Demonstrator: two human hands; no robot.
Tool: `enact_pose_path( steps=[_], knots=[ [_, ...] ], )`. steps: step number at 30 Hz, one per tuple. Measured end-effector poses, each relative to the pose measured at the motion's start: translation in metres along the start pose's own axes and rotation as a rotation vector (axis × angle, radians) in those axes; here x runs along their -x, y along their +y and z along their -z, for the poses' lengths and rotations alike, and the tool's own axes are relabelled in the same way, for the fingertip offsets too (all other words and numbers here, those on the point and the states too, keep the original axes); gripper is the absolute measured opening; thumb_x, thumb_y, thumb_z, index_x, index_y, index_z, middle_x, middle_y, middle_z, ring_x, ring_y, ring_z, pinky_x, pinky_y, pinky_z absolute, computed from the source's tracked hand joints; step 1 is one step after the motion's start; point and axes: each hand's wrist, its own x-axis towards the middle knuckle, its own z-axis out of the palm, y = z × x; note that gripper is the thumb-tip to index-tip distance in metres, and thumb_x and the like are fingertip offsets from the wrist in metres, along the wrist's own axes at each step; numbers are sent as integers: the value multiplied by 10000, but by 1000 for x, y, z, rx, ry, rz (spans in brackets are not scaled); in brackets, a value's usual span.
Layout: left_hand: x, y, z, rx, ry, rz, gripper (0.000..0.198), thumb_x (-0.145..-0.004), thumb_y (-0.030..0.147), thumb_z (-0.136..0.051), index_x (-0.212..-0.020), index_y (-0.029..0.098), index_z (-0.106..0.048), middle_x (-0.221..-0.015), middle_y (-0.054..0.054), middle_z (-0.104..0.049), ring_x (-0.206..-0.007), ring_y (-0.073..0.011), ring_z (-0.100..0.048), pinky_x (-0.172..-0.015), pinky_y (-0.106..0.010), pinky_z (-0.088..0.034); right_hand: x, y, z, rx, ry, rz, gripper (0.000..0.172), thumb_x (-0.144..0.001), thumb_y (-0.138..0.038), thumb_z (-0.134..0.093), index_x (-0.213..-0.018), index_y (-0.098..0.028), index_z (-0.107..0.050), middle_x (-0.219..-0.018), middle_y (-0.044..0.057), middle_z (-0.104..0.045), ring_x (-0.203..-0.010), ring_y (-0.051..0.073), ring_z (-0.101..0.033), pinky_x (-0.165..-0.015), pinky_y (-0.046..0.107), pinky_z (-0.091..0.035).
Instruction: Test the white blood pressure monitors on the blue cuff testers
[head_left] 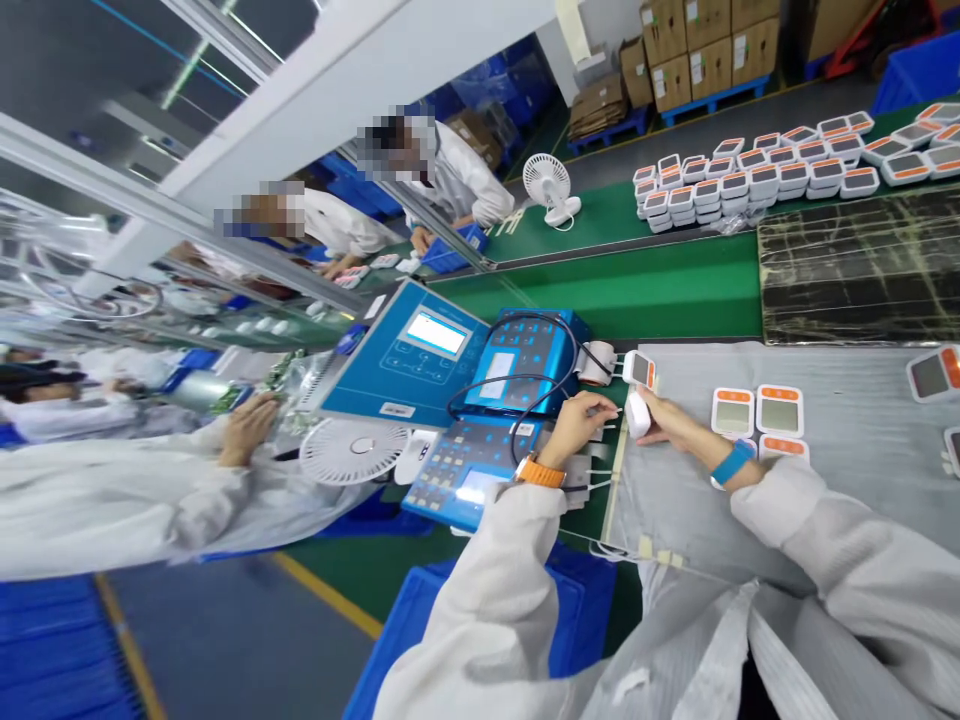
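My right hand [670,422], a blue band at its wrist, grips a small white electronic device [637,414] tilted up on its side. My left hand [577,428], with an orange watch strap [541,472], pinches a thin white cable end close to that device's left side; whether the two touch is too small to tell. Just beyond my hands, another white device with an orange strip [639,369] is joined to a white cable. Several similar devices [780,410] with grey screens lie on the grey mat [675,510] to the right of my right wrist.
Blue test instruments [517,360] with black leads stand left of my hands. A large blue-faced unit [420,350] leans beside them. White fans [355,450] sit on the bench. Rows of devices [750,180] line the far shelf. A co-worker's hand [251,425] is at left.
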Motion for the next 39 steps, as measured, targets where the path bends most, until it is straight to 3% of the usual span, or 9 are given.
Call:
enact_pose_path(
  steps=[5,14,23,26,29,33,36,39],
  knots=[
    [3,3,-6,44,66,-24,54,-842,274,-761,-831,220,-762,-855,-37,-764,-897,-218,-677,-824,-339,-511,-6,14,-7,-122,-24,-31,443,-1037,-542,-422,-986,-168,-655,-763,46,-695,-655,171,-674,-605,307,-620],
    [3,7,-10,-53,82,-77,62,-868,247,-726,-816,224,-748,-826,-28,-760,-908,-220,-676,-850,-366,-499,-8,16,-2,-153,-39,-62,501,-1029,-587,-401,-1072,-158,-656,-788,67,-732,-633,199,-712,-589,321,-618],
    [6,-1,-21,-74,156,-112,73,-873,256,-726,-811,239,-760,-813,-28,-758,-946,-232,-685,-859,-388,-516,-10,21,-9,-102,19,-22,520,-999,-630,-447,-1022,-159,-667,-779,56,-728,-595,170,-688,-521,267,-592],
    [10,6,-24,-145,193,-112,104,-901,256,-693,-833,240,-769,-843,-39,-753,-954,-233,-672,-867,-403,-506,-9,21,-10,-85,50,-21,536,-994,-640,-449,-1014,-153,-672,-801,70,-737,-601,170,-687,-525,264,-590],
    [17,16,-15,-237,207,-107,137,-935,283,-651,-925,249,-783,-986,-68,-744,-1027,-253,-641,-895,-429,-489,-9,22,-9,-97,45,-21,536,-995,-635,-452,-1030,-152,-682,-822,81,-739,-648,183,-699,-555,282,-602],
    [28,23,2,-84,97,-80,178,-960,272,-603,-1063,214,-735,-1059,-79,-717,-964,-212,-649,-863,-375,-522,-10,24,-7,-99,28,-20,538,-998,-628,-446,-1045,-152,-693,-841,91,-741,-687,196,-703,-590,300,-608],
    [31,19,4,-2,-8,-51,92,-912,257,-674,-955,198,-729,-933,-57,-730,-843,-191,-651,-756,-325,-533,-9,24,-7,-96,19,-21,547,-1008,-620,-426,-1066,-145,-690,-843,93,-742,-683,201,-700,-611,313,-608],
    [29,14,-3,-11,-24,-97,68,-898,258,-703,-894,214,-754,-876,-53,-747,-900,-217,-656,-820,-363,-537,-5,21,-7,-87,6,-34,571,-1016,-618,-406,-1061,-123,-687,-820,101,-734,-685,204,-694,-629,317,-610]
  ],
)
